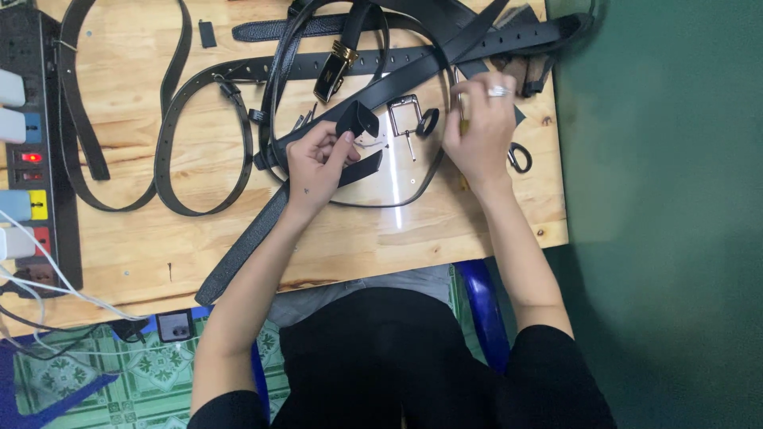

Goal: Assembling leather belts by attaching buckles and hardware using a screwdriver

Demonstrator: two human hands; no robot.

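- The left hand (316,161) pinches the folded end of a black belt strap (358,121) between thumb and fingertips, holding the fold just above the wooden table (318,238).
- The rest of that strap runs down and to the left, past the wrist and off the table's near edge.
- The right hand (479,127) is curled shut around a thin tool with a yellowish handle (462,123); the tool's tip is hidden, and a ring (497,91) sits on one finger.
- Between the two hands lies a silver rectangular buckle frame (404,116), with a small black loop (427,121) just beside it.
- Farther up the table several black belts (199,119) lie in overlapping coils, one with a black and gold buckle (334,67).
- Black scissor handles (519,156) show just right of the right wrist.
- A black power strip (32,151) with plugs lies along the table's left edge.
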